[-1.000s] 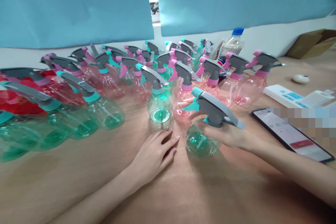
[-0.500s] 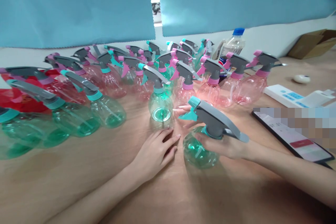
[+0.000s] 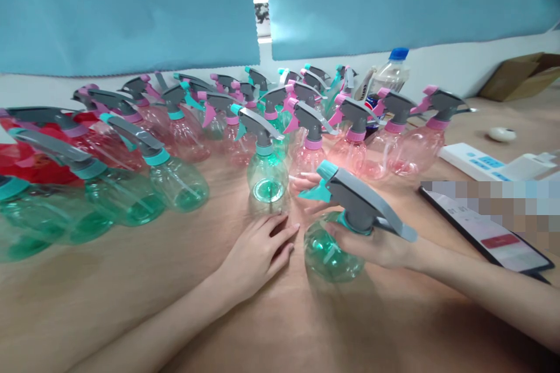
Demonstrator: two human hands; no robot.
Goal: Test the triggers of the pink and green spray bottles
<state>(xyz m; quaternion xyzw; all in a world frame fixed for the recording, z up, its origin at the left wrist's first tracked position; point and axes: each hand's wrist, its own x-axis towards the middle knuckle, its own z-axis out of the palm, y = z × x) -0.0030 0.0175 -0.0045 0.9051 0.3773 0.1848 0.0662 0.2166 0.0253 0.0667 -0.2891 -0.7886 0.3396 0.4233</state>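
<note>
From the head view, we take the middle green bottle (image 3: 268, 178) as our marker, upright on the counter (image 3: 109, 280). And here's our right hand (image 3: 380, 247), to the marker's right and nearer us, its fingers wrapped around the upper part of the held bottle (image 3: 361, 204), green too, turquoise nozzle facing left! Whether that base touches the counter, we can't tell. Our left hand (image 3: 260, 250) lies palm down just in front of the marker, fingers loose and released. Behind and to the marker's right, pink bottles (image 3: 308, 157) crowd in; to its left sit more green bottles (image 3: 179, 183); well to its right lies the phone (image 3: 481, 227).
</note>
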